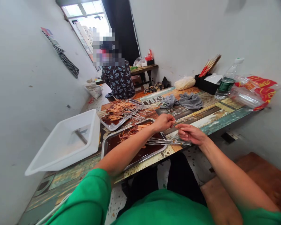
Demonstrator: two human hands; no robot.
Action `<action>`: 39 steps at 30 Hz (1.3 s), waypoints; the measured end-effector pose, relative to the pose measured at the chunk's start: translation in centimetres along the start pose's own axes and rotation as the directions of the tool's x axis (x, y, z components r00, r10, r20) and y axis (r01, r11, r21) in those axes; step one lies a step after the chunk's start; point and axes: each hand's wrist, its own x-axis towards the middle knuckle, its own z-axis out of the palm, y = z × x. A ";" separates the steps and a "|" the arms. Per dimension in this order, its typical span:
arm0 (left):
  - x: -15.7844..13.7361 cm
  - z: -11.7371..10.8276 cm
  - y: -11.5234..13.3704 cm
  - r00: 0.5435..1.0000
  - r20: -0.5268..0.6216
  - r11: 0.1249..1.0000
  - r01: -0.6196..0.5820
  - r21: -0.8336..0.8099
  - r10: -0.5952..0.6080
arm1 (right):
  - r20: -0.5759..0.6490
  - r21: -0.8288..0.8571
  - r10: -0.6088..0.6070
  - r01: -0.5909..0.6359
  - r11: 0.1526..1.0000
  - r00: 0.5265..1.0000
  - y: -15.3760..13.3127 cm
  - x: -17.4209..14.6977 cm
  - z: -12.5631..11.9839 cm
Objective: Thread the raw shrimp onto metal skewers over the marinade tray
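Your left hand (164,122) and right hand (190,133) nearly meet just right of the near tray (104,144), fingers pinched closed; whether they grip anything cannot be told. Skewers (164,142) of food lie in that tray's brown sauce (112,147). Beyond it: one more tray (112,127), similarly loaded, and two cloths (190,101). To its left, one white bin (42,162) shows a single strip (81,136).

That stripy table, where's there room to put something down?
On the table: past the right hand, between the bottle and the near edge. Another patch is between the white tub and the near edge. Around the two trays and skewers, it's crowded.
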 end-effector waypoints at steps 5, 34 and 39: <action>-0.5 0.0 0.1 0.999 0.044 1.000 -0.009 -0.013 0.010 | -0.091 -0.305 0.127 -0.149 0.940 0.988 -1.0 0.7 0.8; -1.9 -1.5 0.6 0.993 0.119 0.972 0.038 -0.232 -0.010 | -0.131 -0.961 -0.305 -0.045 0.274 0.943 -6.3 -2.7 1.5; -2.5 -1.9 1.4 0.990 0.139 0.944 0.040 -0.326 0.006 | -0.148 -0.653 -0.244 0.090 0.752 0.958 -1.7 -0.2 3.1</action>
